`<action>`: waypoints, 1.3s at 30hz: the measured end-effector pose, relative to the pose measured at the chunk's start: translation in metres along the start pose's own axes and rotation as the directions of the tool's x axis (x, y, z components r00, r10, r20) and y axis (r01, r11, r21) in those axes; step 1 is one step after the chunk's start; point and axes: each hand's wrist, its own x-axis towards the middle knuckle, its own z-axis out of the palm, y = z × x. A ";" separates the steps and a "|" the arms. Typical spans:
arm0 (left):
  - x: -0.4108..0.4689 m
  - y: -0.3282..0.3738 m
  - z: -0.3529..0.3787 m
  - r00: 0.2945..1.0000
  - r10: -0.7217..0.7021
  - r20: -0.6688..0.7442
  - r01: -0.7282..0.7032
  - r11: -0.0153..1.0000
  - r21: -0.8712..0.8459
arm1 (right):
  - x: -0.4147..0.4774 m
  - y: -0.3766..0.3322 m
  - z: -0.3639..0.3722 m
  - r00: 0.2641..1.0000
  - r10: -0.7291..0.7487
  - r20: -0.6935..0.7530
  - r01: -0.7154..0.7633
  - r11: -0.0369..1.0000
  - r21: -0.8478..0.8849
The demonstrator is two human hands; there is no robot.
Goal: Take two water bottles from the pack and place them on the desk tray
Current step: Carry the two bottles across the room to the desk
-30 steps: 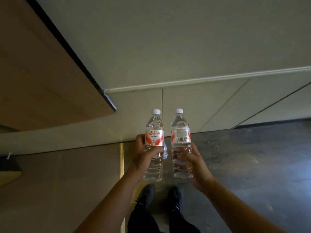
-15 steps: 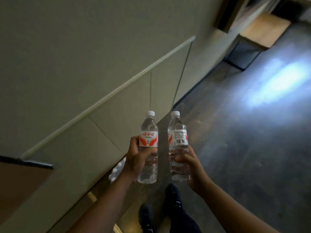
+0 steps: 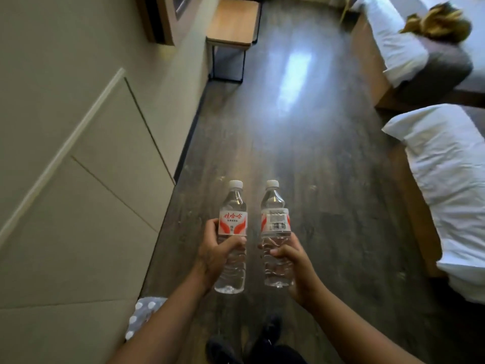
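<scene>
I hold two clear water bottles with white caps and red-and-white labels upright in front of me over the dark floor. My left hand [image 3: 219, 252] grips the left bottle [image 3: 233, 222] around its middle. My right hand [image 3: 294, 264] grips the right bottle [image 3: 275, 222], whose barcode faces me. The two bottles stand side by side, a small gap apart. The pack of bottles [image 3: 143, 315] shows by the wall at lower left, partly hidden behind my left forearm. No desk tray is in view.
A cream panelled wall [image 3: 78, 153] runs along the left. A small wooden side table [image 3: 232, 24] on black legs stands far ahead by the wall. Two beds with white bedding [image 3: 446, 179] line the right side. Dark wooden floor [image 3: 301, 140] stretches between them.
My view has swung to the right, away from the wall and into the room. The beds and the side table have come into sight. Both hands keep the bottles upright as before.
</scene>
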 end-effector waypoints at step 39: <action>0.310 0.178 0.191 0.994 -0.014 0.105 0.002 0.994 0.113 | 0.252 -0.222 -0.154 0.985 -0.051 -0.168 0.062 0.996 0.060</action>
